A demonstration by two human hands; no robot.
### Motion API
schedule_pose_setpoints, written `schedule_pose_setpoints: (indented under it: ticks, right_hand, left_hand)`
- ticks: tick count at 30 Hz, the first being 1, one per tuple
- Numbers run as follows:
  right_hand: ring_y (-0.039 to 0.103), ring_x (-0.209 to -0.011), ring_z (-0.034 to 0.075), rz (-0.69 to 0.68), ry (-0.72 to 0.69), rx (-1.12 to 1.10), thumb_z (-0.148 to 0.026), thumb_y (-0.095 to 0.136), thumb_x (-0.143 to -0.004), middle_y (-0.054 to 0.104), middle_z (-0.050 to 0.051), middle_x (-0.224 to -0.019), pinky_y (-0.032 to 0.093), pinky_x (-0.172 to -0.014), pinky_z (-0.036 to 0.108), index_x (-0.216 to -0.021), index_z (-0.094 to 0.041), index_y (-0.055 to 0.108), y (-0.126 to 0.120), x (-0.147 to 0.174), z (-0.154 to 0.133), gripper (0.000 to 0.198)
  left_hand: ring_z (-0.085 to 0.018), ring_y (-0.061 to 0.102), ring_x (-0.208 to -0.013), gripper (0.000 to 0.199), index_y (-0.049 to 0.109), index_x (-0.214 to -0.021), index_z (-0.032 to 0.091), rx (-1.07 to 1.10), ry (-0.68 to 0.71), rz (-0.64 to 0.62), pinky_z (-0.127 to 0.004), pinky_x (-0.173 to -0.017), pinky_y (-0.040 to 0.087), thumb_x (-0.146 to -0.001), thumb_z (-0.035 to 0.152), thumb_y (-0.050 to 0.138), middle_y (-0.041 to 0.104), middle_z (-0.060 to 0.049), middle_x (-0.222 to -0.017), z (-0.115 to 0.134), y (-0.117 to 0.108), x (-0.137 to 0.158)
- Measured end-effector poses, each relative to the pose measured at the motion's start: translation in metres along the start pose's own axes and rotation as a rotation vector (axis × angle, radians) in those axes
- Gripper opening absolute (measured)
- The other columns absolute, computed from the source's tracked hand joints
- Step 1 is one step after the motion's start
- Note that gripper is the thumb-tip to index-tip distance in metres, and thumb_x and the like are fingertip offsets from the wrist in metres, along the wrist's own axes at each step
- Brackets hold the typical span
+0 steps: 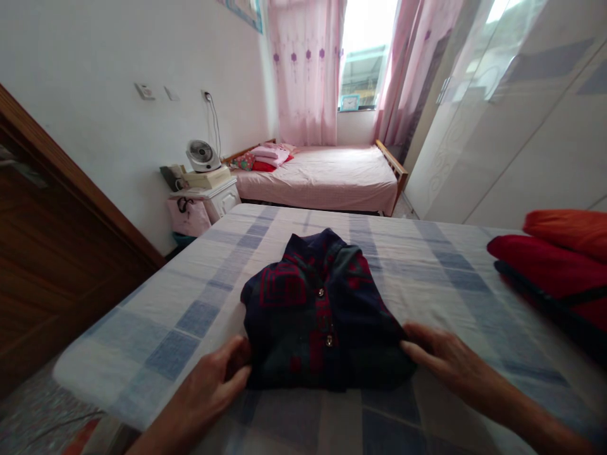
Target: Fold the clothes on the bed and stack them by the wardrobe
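Folded on the checked sheet [213,284], between the two hands and touching both: dark garment [289,338], collar pointing away toward the window [367,50], straight lower fold toward the near side. Navy and dark green in colour, with dark-red patterning and shiny buttons [329,340] down the middle.

Left hand [220,373] at the lower left edge, thumb and curled fingers drawn narrow on the cloth. Right hand [434,347] at the lower right edge, likewise pinched on the cloth. Small parts of both edges hidden behind the fingers.

Off to the right, beyond the right hand and well apart from the garment: stack of folded clothes [545,265], orange on top, red below, dark cloth underneath, partly out of view. Ahead, past the bare far part of the sheet: pink-covered bed [327,177] with folded bedding [268,153] at its left end. Near that end, white cabinet [222,202] with a small fan [202,155] on a box [208,177], and a pale pink bag [190,218] just in front. Along the right side, tall glossy wardrobe [512,139]. At far left, brown wooden door [47,253].
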State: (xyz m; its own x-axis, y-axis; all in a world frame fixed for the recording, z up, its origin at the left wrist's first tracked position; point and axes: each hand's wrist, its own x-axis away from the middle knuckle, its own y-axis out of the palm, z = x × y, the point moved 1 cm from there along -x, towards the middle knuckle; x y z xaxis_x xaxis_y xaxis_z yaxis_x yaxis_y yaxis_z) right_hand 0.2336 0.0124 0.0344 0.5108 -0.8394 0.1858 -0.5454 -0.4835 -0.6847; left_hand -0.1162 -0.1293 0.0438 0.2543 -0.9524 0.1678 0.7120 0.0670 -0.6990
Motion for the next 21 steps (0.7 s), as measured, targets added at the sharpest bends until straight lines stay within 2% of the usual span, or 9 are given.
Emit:
schedule_pose_setpoints:
  ticks: [1,3,6,9,12,15,17,19,21]
  right_hand:
    - [0.058,-0.074,0.017,0.043,0.003,0.078,-0.055,0.044,-0.082,0.064,0.005,-0.086,0.046,-0.067,0.027,-0.093,-0.021,0.064,-0.002,0.0,-0.001,0.04]
    - [0.06,-0.082,0.019,0.206,-0.035,0.175,-0.053,0.043,-0.083,0.063,0.006,-0.099,0.047,-0.075,0.031,-0.101,-0.024,0.062,-0.006,-0.004,-0.016,0.039]
    - [0.052,-0.112,0.022,0.42,-0.241,0.253,-0.046,0.043,-0.086,0.049,0.005,-0.128,0.041,-0.097,0.036,-0.121,-0.027,0.053,-0.004,-0.014,-0.051,0.042]
    - [0.029,-0.134,0.022,0.382,-0.449,0.358,-0.041,0.045,-0.087,0.034,0.001,-0.143,0.028,-0.11,0.041,-0.135,-0.03,0.042,0.018,-0.028,-0.065,0.049]
    - [0.024,-0.136,0.021,0.225,-0.473,0.421,-0.042,0.042,-0.089,0.029,-0.001,-0.145,0.026,-0.111,0.044,-0.139,-0.033,0.036,0.047,-0.041,-0.046,0.052]
    - [0.024,-0.136,0.019,0.167,-0.44,0.411,-0.045,0.037,-0.091,0.026,-0.002,-0.147,0.028,-0.111,0.042,-0.14,-0.033,0.034,0.062,-0.047,-0.024,0.051]
    - [0.023,-0.137,0.019,0.179,-0.436,0.405,-0.045,0.037,-0.091,0.026,-0.003,-0.147,0.027,-0.112,0.041,-0.139,-0.032,0.035,0.063,-0.048,-0.019,0.05]
    - [0.023,-0.137,0.019,0.186,-0.433,0.402,-0.044,0.038,-0.091,0.026,-0.003,-0.146,0.027,-0.111,0.04,-0.138,-0.032,0.037,0.061,-0.047,-0.02,0.049]
    - [0.023,-0.137,0.018,0.18,-0.423,0.403,-0.044,0.038,-0.091,0.026,-0.004,-0.146,0.027,-0.112,0.039,-0.138,-0.031,0.037,0.06,-0.046,-0.024,0.049]
  left_hand:
    - [-0.017,0.056,-0.062,0.021,0.059,-0.077,0.023,-0.084,0.008,-0.003,-0.028,-0.059,0.043,-0.073,0.043,0.054,0.06,-0.001,-0.069,0.0,0.0,-0.003]
    - [-0.02,0.06,-0.075,0.029,0.061,-0.092,0.025,-0.182,0.088,0.102,-0.031,-0.071,0.047,-0.075,0.046,0.052,0.064,-0.003,-0.087,0.01,-0.003,-0.013]
    - [-0.023,0.052,-0.111,0.04,0.058,-0.111,0.027,-0.242,0.343,0.26,-0.035,-0.098,0.04,-0.079,0.048,0.047,0.056,-0.005,-0.121,0.041,-0.004,-0.038]
    - [-0.021,0.04,-0.127,0.045,0.053,-0.122,0.026,-0.313,0.466,0.302,-0.036,-0.109,0.029,-0.084,0.045,0.04,0.046,-0.004,-0.136,0.055,-0.001,-0.069]
    - [-0.021,0.042,-0.125,0.044,0.058,-0.115,0.021,-0.258,0.302,0.32,-0.036,-0.109,0.028,-0.084,0.043,0.036,0.051,-0.007,-0.13,0.028,-0.007,-0.098]
    - [-0.023,0.055,-0.107,0.041,0.064,-0.093,0.019,-0.11,0.088,0.279,-0.035,-0.096,0.042,-0.081,0.049,0.038,0.064,-0.009,-0.103,-0.013,-0.024,-0.114]
    - [-0.02,0.062,-0.073,0.045,0.063,-0.081,0.018,-0.026,-0.015,0.199,-0.03,-0.066,0.05,-0.079,0.056,0.039,0.065,-0.006,-0.074,-0.029,-0.033,-0.117]
    - [-0.013,0.052,-0.046,0.049,0.062,-0.079,0.017,0.054,-0.076,0.106,-0.023,-0.043,0.039,-0.075,0.062,0.043,0.058,-0.001,-0.056,-0.03,-0.038,-0.116]
    - [-0.01,0.049,-0.044,0.047,0.062,-0.082,0.015,0.156,-0.074,0.026,-0.02,-0.04,0.035,-0.07,0.06,0.052,0.057,0.001,-0.055,-0.022,-0.037,-0.115]
